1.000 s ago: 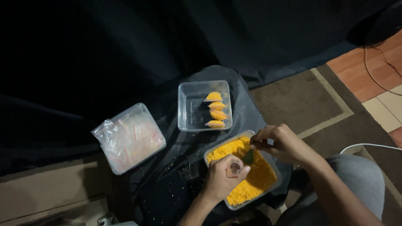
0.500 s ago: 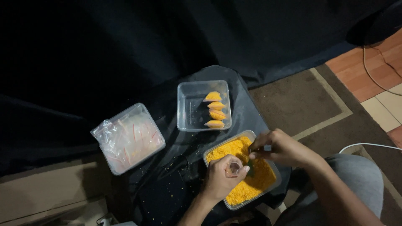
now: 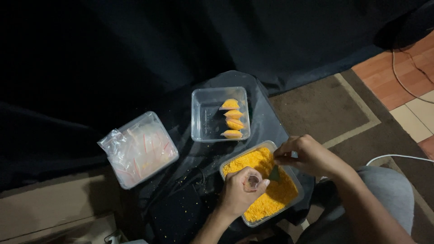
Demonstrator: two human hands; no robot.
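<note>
A: Surface first?
B: Black cloth (image 3: 135, 54) over a low stand, dark backdrop behind. Brown rug (image 3: 325, 108) to the right, tiles (image 3: 407, 81) in the corner, white cable (image 3: 398, 158) near the knee.

A: Containers?
B: Three clear ones. Tub (image 3: 289, 174) of orange crumbs (image 3: 253, 162) nearest the person. Box (image 3: 203, 113) behind it with four filled orange packets (image 3: 233, 119) in a row. Tray (image 3: 140, 149) of empty clear bags at left, well apart.

A: Hands?
B: Left hand (image 3: 239, 192) curled round a small clear bag (image 3: 252, 181), mouth up, over the crumbs. Right hand (image 3: 305, 156) pinching a small dark scoop (image 3: 274, 173), tip just beside the bag mouth.

A: Change from before?
B: Right hand has dropped lower; a second ago the scoop was up near the tub's far side, now it's at the bag. Left hand barely moved. Containers unchanged.
</note>
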